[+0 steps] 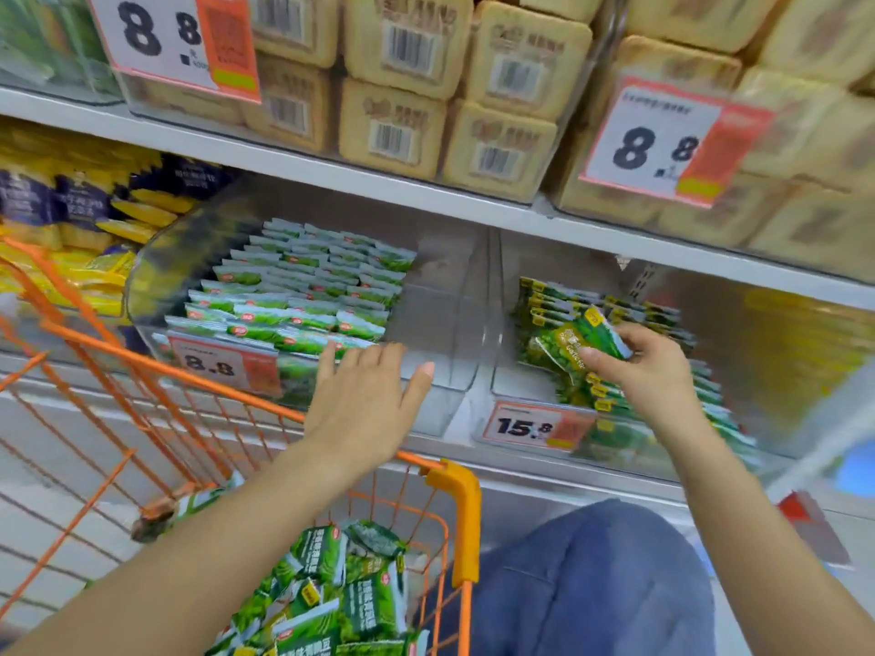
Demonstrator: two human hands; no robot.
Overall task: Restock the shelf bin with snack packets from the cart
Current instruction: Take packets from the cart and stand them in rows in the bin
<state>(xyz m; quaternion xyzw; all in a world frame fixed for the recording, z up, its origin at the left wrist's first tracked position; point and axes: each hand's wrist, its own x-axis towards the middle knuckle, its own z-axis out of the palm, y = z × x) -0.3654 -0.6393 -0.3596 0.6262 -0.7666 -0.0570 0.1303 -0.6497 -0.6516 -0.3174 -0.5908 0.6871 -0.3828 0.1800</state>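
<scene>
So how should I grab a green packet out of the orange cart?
Pinch the top edge of an upper green packet with your hand, coming straight down from above. The packets lie loosely piled and flat, and the orange cart has wire sides that block reaching in sideways.

Grey metal shelves point(331, 182); tan biscuit packs point(393, 130) above; price tags point(663, 139) on clear fronts

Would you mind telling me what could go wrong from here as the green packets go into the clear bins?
1. The cart holds a mix of red-logo and yellow-tag packets, and the two bins carry different prices, so a packet could land in the wrong bin.
2. The right hand pinches its green packet only at the edge; it might slip.
3. The open left hand hovers by the left bin's front rows and could knock them askew.
</scene>
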